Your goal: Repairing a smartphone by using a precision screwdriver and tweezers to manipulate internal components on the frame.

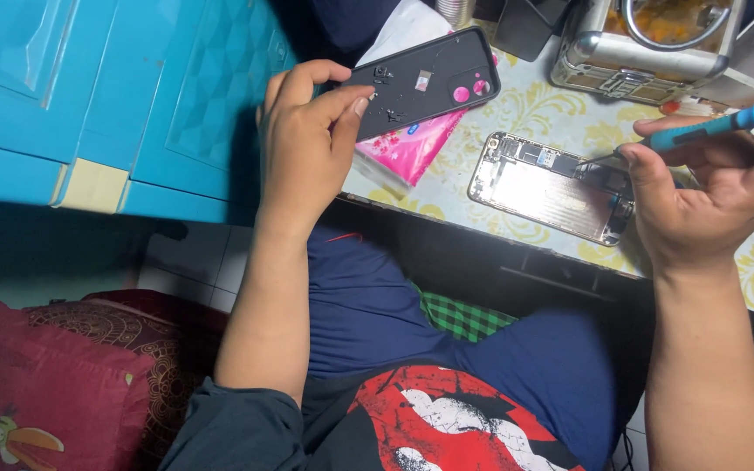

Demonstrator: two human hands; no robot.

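Fingers point(656, 153) of the right hand point(709, 192) are closed around a slim blue-handled screwdriver point(700, 129), whose dark tip meets the top end of an opened smartphone with a bare metal frame and exposed circuit parts point(551, 187). That phone lies flat near the front edge of the table point(569, 118), which wears a pale cloth with a yellow floral pattern. Nearer than the table edge lie the person's lap in dark blue shorts point(368, 305) and a strip of green checked cloth point(460, 316); a dark red patterned cushion point(63, 384) sits low on the left, off the table.

Left-hand fingers point(346, 105) are pinched together, thumb against forefinger, on the near end of a black flat tray with small screws and two pink round dots point(425, 83); the left hand point(303, 144) hangs over the table's front left corner. That tray rests tilted on a pink soft tissue packet point(407, 148), just beside the opened phone.

Farther back, at the table's rear right, stands a silver metal case with a curved handle point(647, 39). A bright blue plastic cabinet point(133, 96) fills the left side, beyond the table's left edge.
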